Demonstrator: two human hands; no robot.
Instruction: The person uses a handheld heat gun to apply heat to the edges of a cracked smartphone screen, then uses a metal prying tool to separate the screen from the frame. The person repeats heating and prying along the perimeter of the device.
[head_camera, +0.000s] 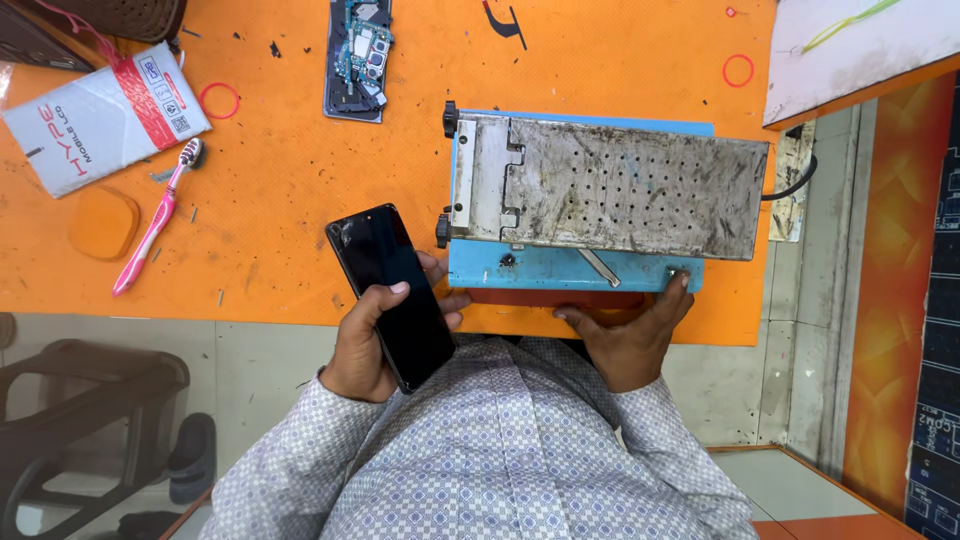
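My left hand (368, 345) holds a black smartphone (388, 290) with its dark screen facing up, over the near edge of the orange table (280, 200). My right hand (628, 335) rests on the front of a blue machine (560, 268), with one finger pressed on a small knob (676, 275) at its right corner. On the machine lies a worn grey metal plate (620, 185) full of small holes, with black screw knobs on its left side.
A dismantled phone (360, 55) with bare circuitry lies at the back. Left of it are a pink toothbrush (160, 215), a white packet (100, 115) and a red rubber ring (218, 100). A black chair (80, 400) stands at lower left, a white board (860, 50) at upper right.
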